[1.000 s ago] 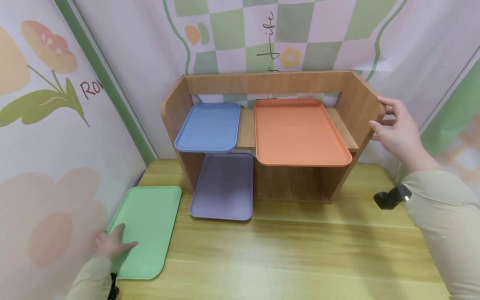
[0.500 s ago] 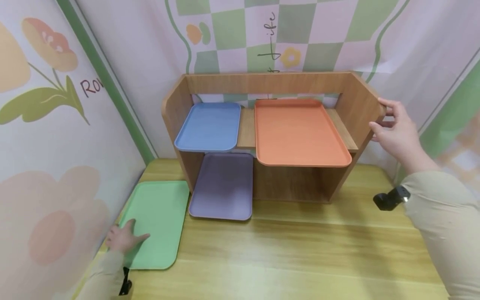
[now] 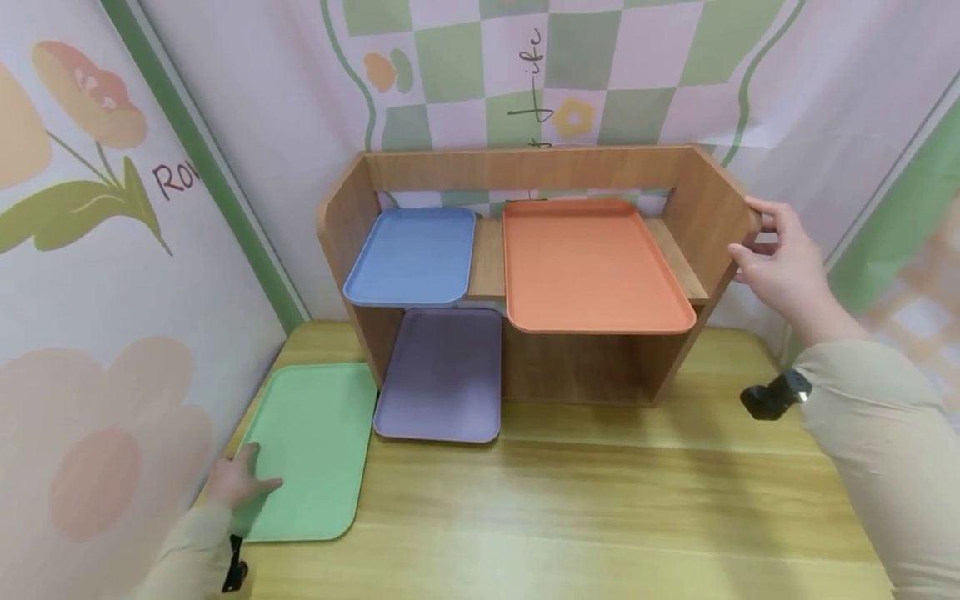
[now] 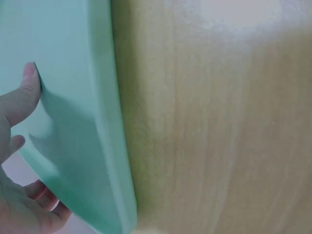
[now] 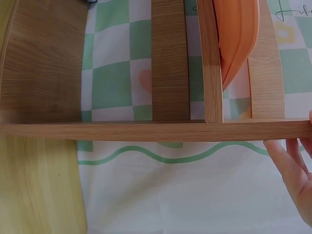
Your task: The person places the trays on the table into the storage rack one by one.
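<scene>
In the head view my left hand [image 3: 234,483] is at the left edge of a flat green tray [image 3: 318,450] on the table. Its thumb and a finger spread over the tray's surface; the left wrist view shows the other fingers [image 4: 46,197] along the outer edge. With its thumb in front and fingers behind, my right hand [image 3: 787,267] grips the right side panel of a wooden desktop shelf [image 3: 705,221]. A blue tray [image 3: 416,254] and a larger orange tray [image 3: 592,267] lie on the upper board. Below, a purple tray [image 3: 442,375] sticks out of the lower left compartment.
The wooden table [image 3: 585,500] runs in front of the shelf. Printed cloth walls [image 3: 585,67] stand behind and to the left [image 3: 90,292], close to the green tray. The blue, orange and purple trays overhang the shelf's front.
The green tray has slid right and slightly back with my left hand, up to the shelf's left side. The left hand then drew slightly left. My right hand keeps its grip.
</scene>
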`<state>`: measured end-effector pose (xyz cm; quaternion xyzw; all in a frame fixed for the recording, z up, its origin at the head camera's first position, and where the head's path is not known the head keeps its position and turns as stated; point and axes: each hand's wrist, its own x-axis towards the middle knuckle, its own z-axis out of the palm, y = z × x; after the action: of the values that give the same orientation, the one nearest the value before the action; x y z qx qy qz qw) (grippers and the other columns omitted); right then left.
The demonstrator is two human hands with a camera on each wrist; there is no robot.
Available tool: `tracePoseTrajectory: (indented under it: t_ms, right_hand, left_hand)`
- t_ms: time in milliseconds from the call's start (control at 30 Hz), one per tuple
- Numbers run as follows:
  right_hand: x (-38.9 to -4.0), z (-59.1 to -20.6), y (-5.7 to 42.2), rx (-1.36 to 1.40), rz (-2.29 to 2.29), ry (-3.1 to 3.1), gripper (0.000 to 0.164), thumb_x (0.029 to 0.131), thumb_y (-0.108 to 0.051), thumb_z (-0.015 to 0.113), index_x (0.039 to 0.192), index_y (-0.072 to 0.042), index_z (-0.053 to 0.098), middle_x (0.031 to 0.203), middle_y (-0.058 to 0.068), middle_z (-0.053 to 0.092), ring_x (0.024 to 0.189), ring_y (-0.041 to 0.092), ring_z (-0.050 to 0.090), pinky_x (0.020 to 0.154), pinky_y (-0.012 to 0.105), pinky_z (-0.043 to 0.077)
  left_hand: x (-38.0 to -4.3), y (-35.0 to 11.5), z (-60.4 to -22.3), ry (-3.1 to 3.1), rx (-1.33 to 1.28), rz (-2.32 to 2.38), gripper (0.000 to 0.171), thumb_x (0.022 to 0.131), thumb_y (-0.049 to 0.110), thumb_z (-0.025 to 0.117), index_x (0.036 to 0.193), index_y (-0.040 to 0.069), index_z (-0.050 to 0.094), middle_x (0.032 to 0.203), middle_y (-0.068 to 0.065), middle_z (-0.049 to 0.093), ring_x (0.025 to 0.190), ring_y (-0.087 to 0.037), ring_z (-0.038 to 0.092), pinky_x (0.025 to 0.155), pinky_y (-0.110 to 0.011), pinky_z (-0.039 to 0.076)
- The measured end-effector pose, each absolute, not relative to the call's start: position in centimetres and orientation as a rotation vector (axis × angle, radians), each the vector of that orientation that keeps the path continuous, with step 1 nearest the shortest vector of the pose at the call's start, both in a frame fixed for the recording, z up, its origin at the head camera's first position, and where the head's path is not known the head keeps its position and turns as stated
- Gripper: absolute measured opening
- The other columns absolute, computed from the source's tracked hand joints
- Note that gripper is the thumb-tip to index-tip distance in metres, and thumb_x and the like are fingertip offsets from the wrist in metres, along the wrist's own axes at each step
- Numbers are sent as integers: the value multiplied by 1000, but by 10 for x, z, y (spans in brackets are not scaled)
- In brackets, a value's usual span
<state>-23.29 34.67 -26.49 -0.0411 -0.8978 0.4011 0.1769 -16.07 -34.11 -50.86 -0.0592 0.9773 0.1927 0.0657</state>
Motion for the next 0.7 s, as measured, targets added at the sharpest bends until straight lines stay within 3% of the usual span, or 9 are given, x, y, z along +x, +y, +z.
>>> tracePoseTrajectory:
  t_ms: [267,467,700]
  right_hand:
    - [-233,-266,345,-117,1120,-2550,60,96,-19,50,149,-27,24,134,21,33,112,33,47,59,6,51]
    - [-233,-264,346,-126,1103,-2557,59,96,-20,50,149,-29,25,129,15,37,109,29,49,58,7,51]
    - [-233,-262,346,-104,1086,-2556,60,95,-18,51,148,-27,26,120,7,40,103,22,50,57,7,51]
  left_hand:
    - [-167,-351,-511,2913,-136,607,107,64,39,85,140,-7,25,126,-47,39,106,-63,44,88,-66,43]
    - [-171,-360,-503,2862,-38,721,104,66,34,85,139,-10,25,134,-44,31,114,-62,39,92,-65,42]
    - [-168,-368,-490,2660,78,1020,99,71,18,82,142,-11,20,142,-44,14,126,-63,19,102,-69,28]
